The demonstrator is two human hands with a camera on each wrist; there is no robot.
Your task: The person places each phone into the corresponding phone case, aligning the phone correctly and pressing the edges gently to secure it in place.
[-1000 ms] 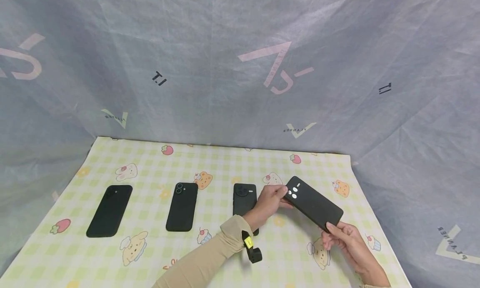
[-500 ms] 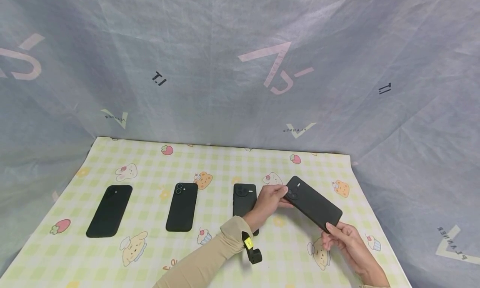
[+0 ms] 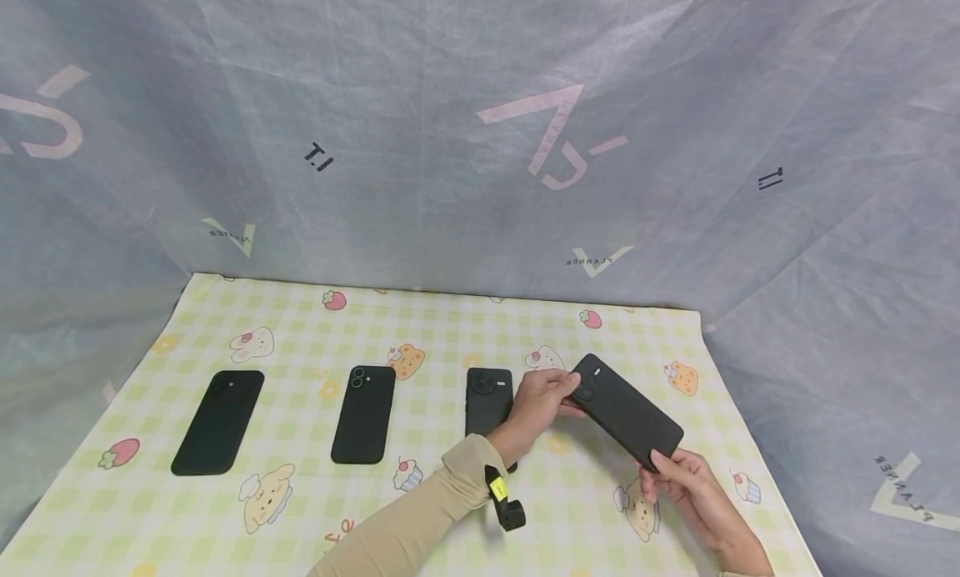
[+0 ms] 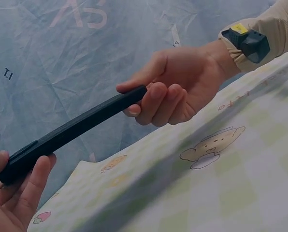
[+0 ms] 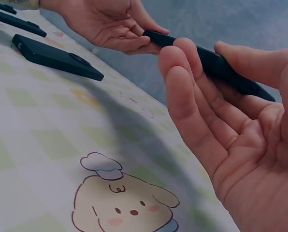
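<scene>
A black smartphone [image 3: 626,412], camera side up, is held aslant above the table's right part. My left hand [image 3: 536,406] pinches its upper-left end, next to the camera lenses. At the lower-right end, my right hand [image 3: 693,487] grips the phone between thumb and fingers. The left wrist view shows the phone [image 4: 71,130] edge-on, well above the cloth, its shadow below. In the right wrist view, the right hand [image 5: 245,125] has its thumb on top of the phone and fingers under it. The phone's screen side is hidden.
Three more black phones lie camera side up in a row: one at far left [image 3: 219,423], one in the middle [image 3: 363,414], and one [image 3: 486,398] partly covered by the left hand and forearm. A checked cartoon cloth [image 3: 300,318] covers the table; a grey fabric curtain [image 3: 450,185] hangs behind.
The bright glare on the held phone's lenses is gone, as its tilt has shifted slightly. The right hand and that end of the phone have moved a touch left. Both grips stay.
</scene>
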